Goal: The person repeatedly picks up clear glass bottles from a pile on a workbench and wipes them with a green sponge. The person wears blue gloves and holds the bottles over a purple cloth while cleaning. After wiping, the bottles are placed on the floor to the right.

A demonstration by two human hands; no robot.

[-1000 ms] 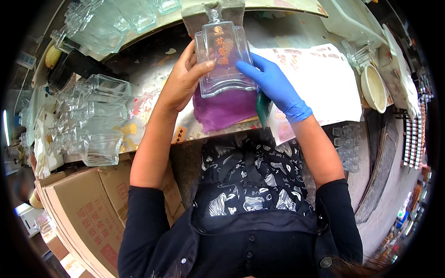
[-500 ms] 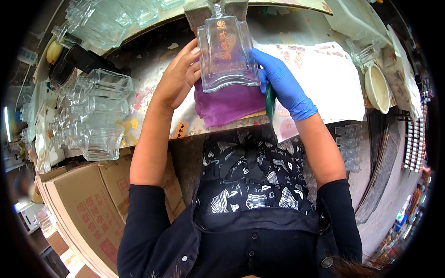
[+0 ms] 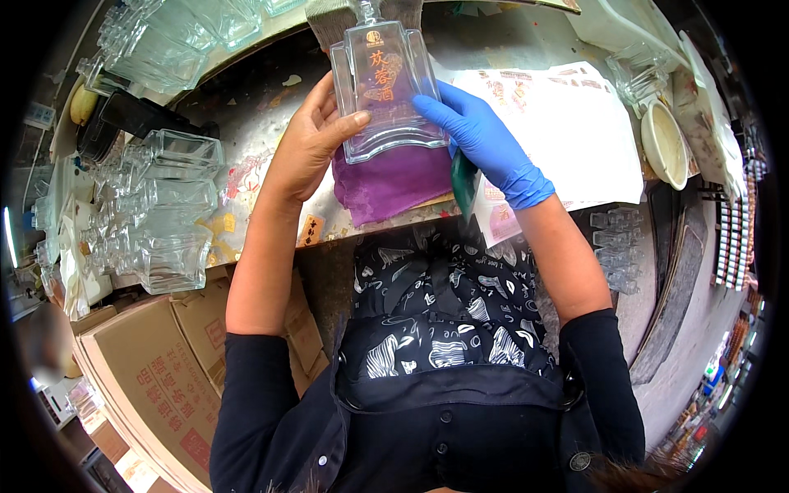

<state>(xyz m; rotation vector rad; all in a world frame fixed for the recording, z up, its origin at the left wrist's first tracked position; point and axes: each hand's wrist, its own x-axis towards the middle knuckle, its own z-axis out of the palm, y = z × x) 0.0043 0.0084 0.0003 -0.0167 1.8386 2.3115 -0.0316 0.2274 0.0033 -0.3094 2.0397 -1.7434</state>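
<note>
A clear square-shouldered glass bottle (image 3: 362,123) with orange lettering on its front is held between my two hands, neck pointing away from me. My bare left hand (image 3: 308,140) grips its left side, thumb on the front near the base. My right hand (image 3: 491,140), in a blue glove, holds the right side with its thumb across the front. A dark green flat piece (image 3: 464,182) sticks out below the gloved fingers; its kind I cannot make out. Under the bottle a purple cloth (image 3: 382,189) lies at the bench edge.
White printed sheets (image 3: 575,140) lie right of the cloth. Glass bottles (image 3: 173,197) are lined up at the left, and more (image 3: 164,49) stand on a far shelf. A pale oval bowl (image 3: 664,146) sits at the right. Cardboard boxes (image 3: 136,370) stand below left.
The bottle has shifted slightly left and turned a little. My left thumb has come onto its front, and my gloved thumb reaches farther across it.
</note>
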